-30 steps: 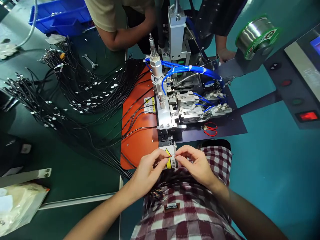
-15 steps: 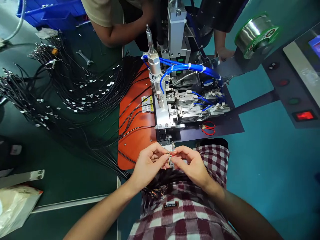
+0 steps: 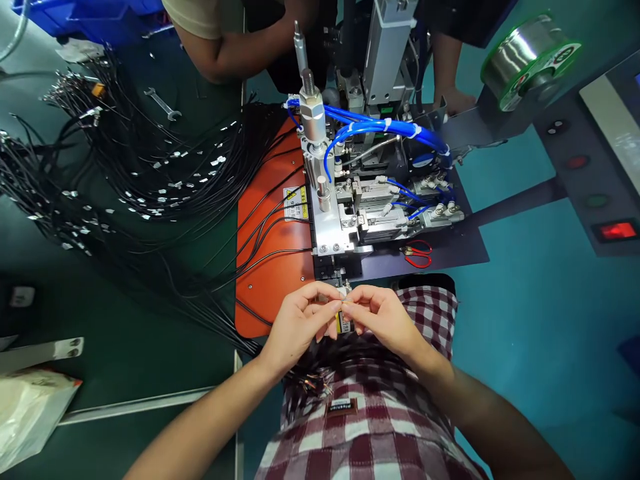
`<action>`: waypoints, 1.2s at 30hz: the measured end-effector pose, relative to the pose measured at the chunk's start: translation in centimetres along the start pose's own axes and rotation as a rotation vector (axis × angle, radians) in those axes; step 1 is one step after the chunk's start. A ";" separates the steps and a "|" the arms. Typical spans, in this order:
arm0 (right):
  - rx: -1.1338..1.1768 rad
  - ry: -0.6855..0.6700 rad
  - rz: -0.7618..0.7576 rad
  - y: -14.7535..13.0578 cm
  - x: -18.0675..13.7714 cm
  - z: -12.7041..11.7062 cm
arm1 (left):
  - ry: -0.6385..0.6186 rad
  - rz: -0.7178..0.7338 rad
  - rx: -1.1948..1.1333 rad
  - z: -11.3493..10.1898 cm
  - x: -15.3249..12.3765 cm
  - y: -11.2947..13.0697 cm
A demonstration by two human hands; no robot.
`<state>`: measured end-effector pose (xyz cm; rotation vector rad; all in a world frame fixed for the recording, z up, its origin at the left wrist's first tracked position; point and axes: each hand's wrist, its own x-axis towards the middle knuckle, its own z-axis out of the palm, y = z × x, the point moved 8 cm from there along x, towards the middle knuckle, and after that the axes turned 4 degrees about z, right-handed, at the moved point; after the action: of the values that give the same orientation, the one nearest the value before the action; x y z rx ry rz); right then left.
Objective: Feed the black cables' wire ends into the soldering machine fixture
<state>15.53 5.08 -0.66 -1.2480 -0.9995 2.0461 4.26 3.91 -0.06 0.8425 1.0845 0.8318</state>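
My left hand [image 3: 300,323] and my right hand [image 3: 383,320] meet fingertip to fingertip in front of the machine's near end. Both are closed in a pinch on fine wire ends [image 3: 343,300], almost wholly covered by the fingers. Just beyond and below the fingertips shows a label in yellow and white [image 3: 344,323]. Black cables with stripped, coloured wire ends [image 3: 311,381] lie across the lap under my left wrist. The metal machine [image 3: 327,230] with blue air hoses [image 3: 385,127] stands directly ahead.
Black cables [image 3: 185,180] with white tags spread over the dark table at left, some crossing the orange plate [image 3: 275,267]. Red-handled cutters [image 3: 417,253] lie right of the machine. A wrench [image 3: 163,105], solder spool [image 3: 530,60] and another person's arm [image 3: 240,57] are farther back.
My fingertips have drawn closer together, and the red and green bits seen between them before are now mostly covered. The view has shifted slightly.
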 end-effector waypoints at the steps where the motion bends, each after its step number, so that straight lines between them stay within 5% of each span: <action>1: 0.006 -0.003 0.004 0.0 0.0 0.1 | 0.015 0.008 -0.008 0.0 0.0 0.0; 7: -0.029 0.098 -0.046 0.3 -0.5 0.7 | 0.197 0.118 -0.052 -0.9 -0.2 0.3; 18: -0.279 0.234 -0.125 -1.4 -0.7 -1.8 | 0.171 -0.012 -0.159 -1.0 0.0 -1.1; 27: -0.134 0.074 -0.052 -1.7 0.5 -1.2 | 0.140 -0.021 -0.031 -0.7 -0.3 -0.4; 36: -0.463 -0.118 -0.116 -2.8 0.4 -0.4 | 0.102 -0.002 0.106 -0.1 -0.5 0.6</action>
<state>15.89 7.13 1.27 -1.2593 -1.6296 1.8763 3.99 3.70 0.64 0.8949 1.2276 0.8290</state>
